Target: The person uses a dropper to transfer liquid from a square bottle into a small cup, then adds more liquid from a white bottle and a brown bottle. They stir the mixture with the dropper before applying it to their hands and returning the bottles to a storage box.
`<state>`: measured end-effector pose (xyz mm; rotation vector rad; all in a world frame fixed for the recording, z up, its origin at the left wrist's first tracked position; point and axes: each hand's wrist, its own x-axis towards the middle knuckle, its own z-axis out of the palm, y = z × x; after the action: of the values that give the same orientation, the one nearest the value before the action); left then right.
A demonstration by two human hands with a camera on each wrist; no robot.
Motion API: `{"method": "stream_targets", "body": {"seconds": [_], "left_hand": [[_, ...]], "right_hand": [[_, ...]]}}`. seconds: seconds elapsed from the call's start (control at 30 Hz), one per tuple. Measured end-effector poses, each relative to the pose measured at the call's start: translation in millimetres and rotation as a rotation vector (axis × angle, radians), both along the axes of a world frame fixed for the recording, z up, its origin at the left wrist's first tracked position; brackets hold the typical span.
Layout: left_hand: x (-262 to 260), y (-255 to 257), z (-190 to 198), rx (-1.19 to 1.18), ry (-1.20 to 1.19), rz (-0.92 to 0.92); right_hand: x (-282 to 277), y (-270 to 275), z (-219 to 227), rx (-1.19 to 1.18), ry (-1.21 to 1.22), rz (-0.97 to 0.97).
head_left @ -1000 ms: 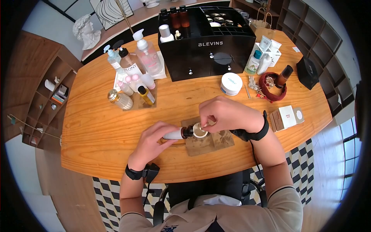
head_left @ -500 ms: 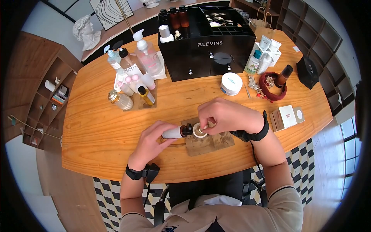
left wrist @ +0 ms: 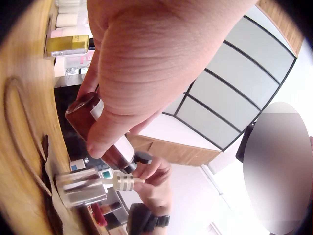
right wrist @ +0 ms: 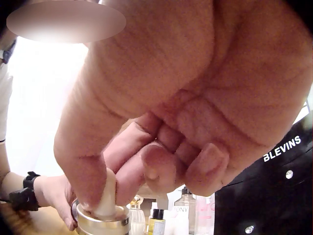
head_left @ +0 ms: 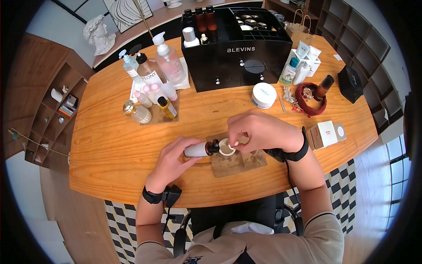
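Observation:
My left hand [head_left: 173,156] grips a brown bottle [head_left: 196,150] with a white label, laid nearly sideways. Its dark neck points right, at the rim of a small silvery pot [left wrist: 80,187], whose pale rim [head_left: 227,155] shows in the head view. Over that pot my right hand [head_left: 266,132] pinches a small white piece [right wrist: 108,200] between thumb and finger. Silver bands circle this piece in the left wrist view, and it stands at the pot's mouth. The pot rests on a stained brown sheet [head_left: 233,166].
A black drawer organiser [head_left: 206,68] stands at the back. Pump bottles [head_left: 169,66] and a yellow bottle [head_left: 168,108] are grouped to the left. Further right are a white jar [head_left: 263,97], a dark red ring-shaped dish [head_left: 301,103] and a small box [head_left: 326,133].
My right fingertips have shifted slightly right with the white piece, uncovering more of the pot's mouth. The left hand and bottle have stayed nearly in place.

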<state>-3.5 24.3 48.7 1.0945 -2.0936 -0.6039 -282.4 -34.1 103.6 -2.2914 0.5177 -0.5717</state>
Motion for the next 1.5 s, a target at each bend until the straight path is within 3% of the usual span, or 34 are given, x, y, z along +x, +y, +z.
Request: {"method": "stream_targets", "body": {"seconds": [0.63,0.77,0.97,1.07,1.17,1.27,1.37,1.5], "left_hand": [[2.3,-2.0,-3.3,-0.020,-0.016,-0.056],[0.1,-0.5,-0.2,0.016,0.022,-0.030],[0.9,-1.1,1.1,0.000,0.028,-0.014],[3.2,-1.8,-2.1,-0.048,-0.027,-0.067],[1.4,-1.2,-0.1,0.035,0.008,-0.005],[4.0,-0.3,-6.1,-0.007,-0.004,-0.043],[2.6,0.7,-4.3,-0.030,-0.029,-0.074],[0.5,-1.2,-1.2,-0.041,0.008,-0.053]], "right_hand": [[0.8,-1.2,-1.1,0.111,0.016,-0.040],[0.3,-5.0,-6.2,0.027,0.015,-0.066],[4.0,-4.1,-2.7,0.095,0.006,-0.040],[1.5,-3.9,0.1,0.073,0.115,-0.075],[2.5,-3.4,0.9,0.113,0.092,-0.014],[2.1,-3.1,-1.7,0.105,0.030,-0.058],[0.7,-2.6,-1.3,0.041,0.128,-0.078],[3.5,-2.5,-0.8,0.111,0.035,-0.075]]}}
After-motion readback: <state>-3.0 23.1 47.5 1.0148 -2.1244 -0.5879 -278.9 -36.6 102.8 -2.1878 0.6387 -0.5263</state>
